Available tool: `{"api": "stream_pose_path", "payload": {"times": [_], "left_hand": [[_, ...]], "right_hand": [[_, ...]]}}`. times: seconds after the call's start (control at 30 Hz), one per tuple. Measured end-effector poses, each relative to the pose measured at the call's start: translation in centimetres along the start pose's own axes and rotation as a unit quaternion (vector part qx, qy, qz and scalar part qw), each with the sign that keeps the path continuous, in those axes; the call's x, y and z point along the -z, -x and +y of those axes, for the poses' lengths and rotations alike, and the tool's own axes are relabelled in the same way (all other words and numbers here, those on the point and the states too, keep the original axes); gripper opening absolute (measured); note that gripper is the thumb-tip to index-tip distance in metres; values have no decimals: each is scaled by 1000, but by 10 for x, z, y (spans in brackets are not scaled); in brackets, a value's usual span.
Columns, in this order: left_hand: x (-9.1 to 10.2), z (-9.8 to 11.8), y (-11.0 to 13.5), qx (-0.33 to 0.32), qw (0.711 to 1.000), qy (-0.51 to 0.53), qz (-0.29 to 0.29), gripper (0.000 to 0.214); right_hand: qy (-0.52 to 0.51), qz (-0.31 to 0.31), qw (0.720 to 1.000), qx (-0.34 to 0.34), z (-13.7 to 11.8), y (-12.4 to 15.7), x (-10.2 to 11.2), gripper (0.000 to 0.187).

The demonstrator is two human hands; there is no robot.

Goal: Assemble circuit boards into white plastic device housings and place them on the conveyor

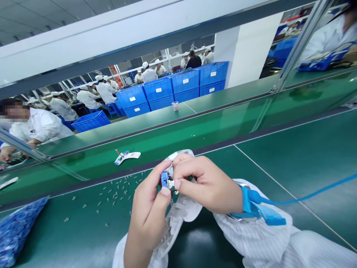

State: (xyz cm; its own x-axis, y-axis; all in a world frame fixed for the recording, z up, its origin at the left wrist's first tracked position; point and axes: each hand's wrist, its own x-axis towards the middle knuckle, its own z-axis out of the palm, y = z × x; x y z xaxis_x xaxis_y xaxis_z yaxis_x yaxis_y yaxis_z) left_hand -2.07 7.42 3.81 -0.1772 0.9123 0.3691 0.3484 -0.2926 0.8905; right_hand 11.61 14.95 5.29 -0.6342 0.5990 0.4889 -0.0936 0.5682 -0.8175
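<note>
My left hand (149,212) grips a small blue plastic part (164,179) between thumb and fingers, over the green worktop. Against that part, my right hand (209,182) pinches a small white connector (171,184) with thumb and forefinger. A curved white plastic shell (192,210) with a ribbed inner side lies behind and below both hands. My fingers hide some of it, so I cannot tell whether the blue part is fixed to it. A blue wrist strap (248,203) circles my right wrist.
Small metal pieces (114,195) are scattered left of my hands, near a bag of blue parts (19,230). Another curved white piece (128,156) sits on the green belt (158,143). A blue cord (315,191) runs rightward. Beyond are a cup (175,106), blue bins (158,89) and a co-worker (41,124).
</note>
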Motion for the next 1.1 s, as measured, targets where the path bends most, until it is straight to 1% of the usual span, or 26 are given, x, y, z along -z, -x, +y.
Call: {"api": "stream_pose_path", "payload": {"times": [0.1, 0.2, 0.37, 0.5, 0.57, 0.63, 0.77, 0.87, 0.93, 1.03, 1.1], "left_hand": [[5, -3, 0, -34, 997, -60, -29, 34], [10, -5, 0, -78, 987, -128, -59, 37], [13, -5, 3, -148, 960, -228, -72, 41], [13, -2, 4, -159, 940, -293, -77, 42], [11, 1, 4, -150, 932, -323, -72, 41], [8, 5, 4, -133, 930, -334, -80, 40], [1, 14, 9, -63, 931, -338, -118, 41], [-6, 17, 16, 6, 921, -377, -100, 38], [-10, 18, 19, 40, 915, -393, -85, 37], [-14, 17, 19, 65, 910, -401, -80, 38], [-15, 16, 14, 77, 908, -400, -95, 41]], "right_hand": [[4, -15, 1000, -2, -1, 0, 2, 24], [3, -37, 999, 5, -2, 1, 4, 25], [-5, -61, 998, -4, 0, 1, 6, 24], [-22, -69, 997, -8, 1, 0, 6, 23], [-14, -67, 998, -6, 0, 0, 6, 23], [1, -63, 998, -8, -2, 1, 6, 23], [28, -75, 997, -6, -5, 3, 8, 25], [41, -88, 995, 3, -5, 4, 9, 29], [47, -90, 995, 8, -3, 2, 8, 30], [57, -91, 994, 14, 0, -1, 6, 29], [70, -103, 992, 4, 5, -4, 6, 27]]}}
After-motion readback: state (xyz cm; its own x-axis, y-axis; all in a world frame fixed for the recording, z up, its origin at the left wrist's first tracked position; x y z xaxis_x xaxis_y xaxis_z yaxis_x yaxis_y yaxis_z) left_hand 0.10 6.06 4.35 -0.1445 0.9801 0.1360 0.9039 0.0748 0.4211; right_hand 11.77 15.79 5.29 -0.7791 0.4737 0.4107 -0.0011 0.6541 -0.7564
